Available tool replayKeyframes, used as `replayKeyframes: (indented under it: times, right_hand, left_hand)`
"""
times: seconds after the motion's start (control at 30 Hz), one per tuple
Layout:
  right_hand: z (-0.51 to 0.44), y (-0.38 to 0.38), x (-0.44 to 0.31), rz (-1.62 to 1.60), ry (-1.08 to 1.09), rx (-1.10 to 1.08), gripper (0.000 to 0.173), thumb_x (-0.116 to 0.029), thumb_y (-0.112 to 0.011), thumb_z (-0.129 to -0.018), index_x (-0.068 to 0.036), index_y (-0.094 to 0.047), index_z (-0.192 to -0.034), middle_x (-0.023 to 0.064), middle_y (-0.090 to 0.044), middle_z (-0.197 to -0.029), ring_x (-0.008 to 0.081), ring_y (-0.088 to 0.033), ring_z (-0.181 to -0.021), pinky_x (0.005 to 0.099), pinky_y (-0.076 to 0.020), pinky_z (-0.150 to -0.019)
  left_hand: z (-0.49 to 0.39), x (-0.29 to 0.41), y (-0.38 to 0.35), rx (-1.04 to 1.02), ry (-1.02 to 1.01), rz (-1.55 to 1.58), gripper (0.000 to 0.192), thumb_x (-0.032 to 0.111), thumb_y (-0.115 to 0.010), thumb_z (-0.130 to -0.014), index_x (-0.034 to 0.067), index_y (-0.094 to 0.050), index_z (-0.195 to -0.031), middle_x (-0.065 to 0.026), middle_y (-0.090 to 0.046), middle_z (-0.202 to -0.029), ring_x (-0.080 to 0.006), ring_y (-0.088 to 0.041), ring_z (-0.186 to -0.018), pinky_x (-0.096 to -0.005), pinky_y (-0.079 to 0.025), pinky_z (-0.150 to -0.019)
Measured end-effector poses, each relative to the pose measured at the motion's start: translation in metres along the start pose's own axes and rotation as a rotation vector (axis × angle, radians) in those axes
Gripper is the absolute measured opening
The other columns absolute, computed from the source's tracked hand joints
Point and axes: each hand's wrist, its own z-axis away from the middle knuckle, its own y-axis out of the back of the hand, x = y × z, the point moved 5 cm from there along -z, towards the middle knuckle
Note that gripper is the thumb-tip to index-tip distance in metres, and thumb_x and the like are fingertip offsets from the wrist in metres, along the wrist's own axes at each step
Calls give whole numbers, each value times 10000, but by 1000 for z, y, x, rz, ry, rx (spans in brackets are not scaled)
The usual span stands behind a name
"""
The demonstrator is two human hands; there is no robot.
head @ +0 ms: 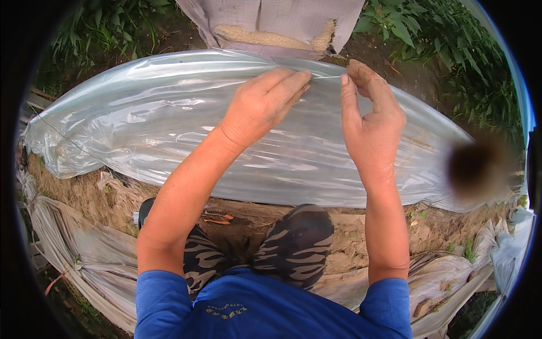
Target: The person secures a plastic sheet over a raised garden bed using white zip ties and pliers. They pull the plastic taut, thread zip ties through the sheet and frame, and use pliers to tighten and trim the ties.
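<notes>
A wide sheet of clear plastic film (271, 169) stretches across in front of me, bunched and folded along its far edge. My left hand (269, 99) is at that far edge, its fingers closed on the film and one end of a thin, pale wire or string (326, 77). The strand runs taut to my right hand (372, 101), which pinches its other end between thumb and fingertips. Just beyond the film, near both hands, hangs a greyish woven cloth (288, 17) with a torn, straw-coloured patch.
Orange-handled pliers (218, 218) lie on the soil near my knees. Leafy green plants (449, 38) grow beyond the film on both sides. Dirty, crumpled sheeting (89, 241) lies over the bank at the lower left and right. A dark blurred spot covers part of the right side.
</notes>
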Motion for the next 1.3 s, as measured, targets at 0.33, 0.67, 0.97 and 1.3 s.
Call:
replayKeyframes:
  times: [0.33,0.67,0.97,1.3]
  right_hand:
    - [3,-16,41,-66,0,-23,207,-180,-754,-954,-6,-748,-1067,134,-751,-1140,310,-707,-1038,378,-562,-882]
    - [31,-31,20,278,300,114,492,-192,-799,-864,-125,-671,-1335,80,-699,-1156,258,-666,-1063,441,-508,-1013]
    - [36,-48,26,438,498,114,617,-133,-770,-826,-192,-651,-1428,70,-665,-1249,261,-630,-1079,439,-504,-995]
    - [15,-45,10,509,400,7,447,-143,-770,-796,-57,-732,-1233,45,-652,-1141,244,-615,-1001,396,-488,-860]
  left_hand:
    - [-8,-7,-2,-26,317,131,144,62,-841,-872,30,-789,-1002,-64,-781,-892,-119,-729,-762,-234,-577,-665]
    - [-19,2,-9,107,307,2,101,66,-836,-867,25,-792,-948,-74,-772,-831,-123,-711,-685,-252,-563,-623]
    - [-24,7,-7,58,329,-10,82,56,-795,-863,24,-772,-935,-101,-745,-818,-213,-703,-677,-311,-553,-620]
    - [-8,6,-7,14,205,-8,212,49,-812,-857,49,-735,-1055,-88,-737,-901,-252,-715,-737,-322,-588,-662]
